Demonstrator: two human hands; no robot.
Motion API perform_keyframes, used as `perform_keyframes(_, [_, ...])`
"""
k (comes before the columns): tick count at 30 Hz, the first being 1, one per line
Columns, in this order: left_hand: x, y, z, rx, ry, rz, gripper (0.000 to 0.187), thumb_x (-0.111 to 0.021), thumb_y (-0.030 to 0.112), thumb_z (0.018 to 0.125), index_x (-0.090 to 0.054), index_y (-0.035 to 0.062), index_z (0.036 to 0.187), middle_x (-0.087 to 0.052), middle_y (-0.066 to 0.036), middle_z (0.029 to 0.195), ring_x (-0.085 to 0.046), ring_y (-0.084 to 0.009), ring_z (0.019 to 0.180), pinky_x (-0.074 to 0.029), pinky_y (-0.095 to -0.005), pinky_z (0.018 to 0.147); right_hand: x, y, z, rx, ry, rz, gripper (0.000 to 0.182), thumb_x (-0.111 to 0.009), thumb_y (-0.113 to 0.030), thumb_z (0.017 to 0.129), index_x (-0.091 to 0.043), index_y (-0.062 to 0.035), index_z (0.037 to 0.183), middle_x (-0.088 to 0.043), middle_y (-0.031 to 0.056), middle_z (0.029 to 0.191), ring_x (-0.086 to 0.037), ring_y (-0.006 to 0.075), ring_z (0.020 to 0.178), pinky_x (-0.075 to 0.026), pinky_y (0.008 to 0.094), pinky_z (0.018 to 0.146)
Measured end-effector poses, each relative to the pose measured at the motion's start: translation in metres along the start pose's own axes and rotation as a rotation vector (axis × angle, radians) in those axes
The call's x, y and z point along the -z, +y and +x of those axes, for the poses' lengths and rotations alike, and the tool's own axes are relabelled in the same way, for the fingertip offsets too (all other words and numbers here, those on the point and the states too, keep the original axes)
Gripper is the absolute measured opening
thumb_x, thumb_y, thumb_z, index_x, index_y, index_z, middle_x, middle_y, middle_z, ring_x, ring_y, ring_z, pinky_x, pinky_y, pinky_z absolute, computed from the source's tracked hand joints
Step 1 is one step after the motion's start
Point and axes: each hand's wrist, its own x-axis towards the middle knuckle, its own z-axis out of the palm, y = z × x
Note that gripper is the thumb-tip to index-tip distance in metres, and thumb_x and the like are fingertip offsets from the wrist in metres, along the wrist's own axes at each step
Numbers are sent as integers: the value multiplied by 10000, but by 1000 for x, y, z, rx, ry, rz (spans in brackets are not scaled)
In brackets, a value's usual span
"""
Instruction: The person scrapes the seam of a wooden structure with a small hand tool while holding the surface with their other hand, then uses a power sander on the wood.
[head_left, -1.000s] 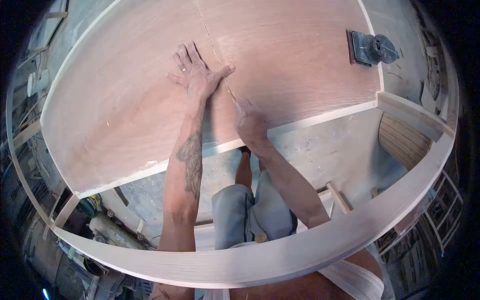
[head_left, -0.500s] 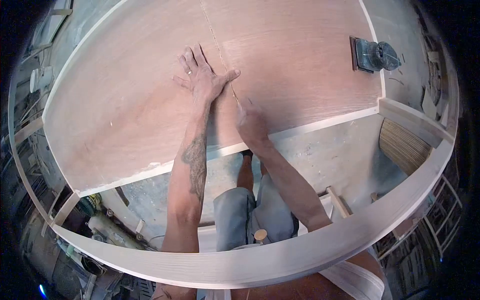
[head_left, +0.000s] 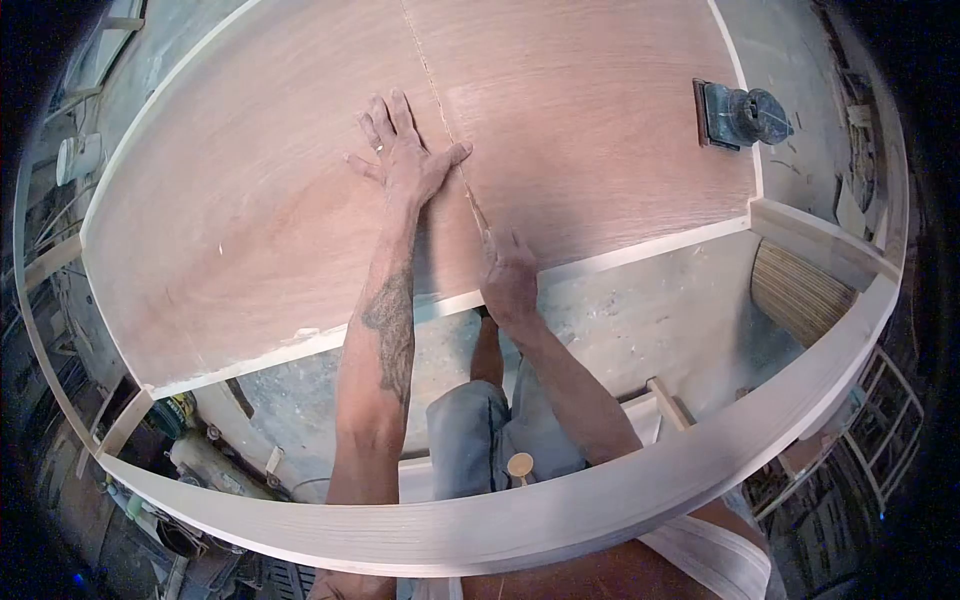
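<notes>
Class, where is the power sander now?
At upper right in the head view, the power sander sits on the wooden panel at its right edge.

Woodworking shop, this one, no mistaking it: here's a broad wooden panel (head_left: 600, 110) with pale edging (head_left: 640, 254), what looks like a power sander (head_left: 742, 114) sitting at its right edge, a bare wood rail (head_left: 500, 527) sweeping across the near side, and a blotchy, marked floor (head_left: 650, 285) below.
</notes>
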Motion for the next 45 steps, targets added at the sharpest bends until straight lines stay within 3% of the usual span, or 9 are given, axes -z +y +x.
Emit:
perform_keyframes(4, [3,4,-2,10,-1,-23,1196,-803,536,621,-139,126,1527,-73,-171,1589,28,-382,1467,55,-723,1050,2,0,-1,-1,-2,-22,156,-501,-62,812,-526,4,951,-543,220,936,-545,425,887,-420,532,797])
perform_keyframes(7, [4,3,-2,12,3,-24,1197,-809,529,617,-139,137,1528,-75,-167,1589,22,-381,1467,56,-720,1052,2,3,0,24,31,-28,146,-489,-61,906,-567,0,1014,-546,216,918,-553,435,836,-445,512,710])
perform_keyframes(10, [3,3,-2,18,11,-26,1196,-814,521,613,-142,149,1529,-78,-166,1589,17,-382,1468,54,-717,1054,-1,0,4,110,170,-9,169,-500,-48,896,-582,-7,1038,-551,211,933,-559,422,847,-452,502,719])
perform_keyframes(19, [1,2,-2,26,-10,-53,1202,-813,536,599,-146,161,1526,-68,-175,1587,28,-384,1467,56,-716,1056,-10,-10,25,168,280,-19,287,-508,66,769,-616,0,1026,-573,156,932,-573,352,858,-468,419,723])
perform_keyframes(23, [-3,-5,1,-10,14,-60,1223,-813,543,590,-130,159,1529,-55,-184,1587,37,-387,1466,63,-726,1046,-11,-3,19,113,161,58,330,-513,-4,799,-599,-42,1115,-555,147,970,-550,359,960,-492,446,788])
perform_keyframes(29, [-5,-7,4,3,11,-13,1004,-698,516,748,-173,161,1526,-26,-186,1591,65,-387,1465,70,-755,1020,-14,-8,30,139,200,-1,341,-509,10,796,-608,-34,1120,-572,155,990,-573,357,944,-492,428,774])
perform_keyframes(35, [0,-12,-5,-100,124,113,609,-459,390,951,-286,204,1504,-184,-121,1582,-123,-347,1464,-38,-664,1111,-10,-2,24,144,237,76,317,-505,29,812,-616,-13,1105,-588,172,993,-576,360,968,-481,416,791])
perform_keyframes(38, [-10,-21,-12,-182,290,301,531,-378,358,989,-306,221,1497,-262,-80,1561,-200,-305,1451,-76,-612,1141,-9,-3,25,164,243,43,326,-505,18,815,-603,-24,1124,-584,158,990,-582,349,959,-491,421,779])
perform_keyframes(45, [-14,-22,-8,-185,313,357,540,-309,403,1001,-289,209,1505,-239,-55,1574,-177,-285,1459,-48,-614,1147,-13,-13,45,134,210,38,308,-515,-15,823,-574,-38,1124,-568,139,972,-582,347,940,-506,437,765])
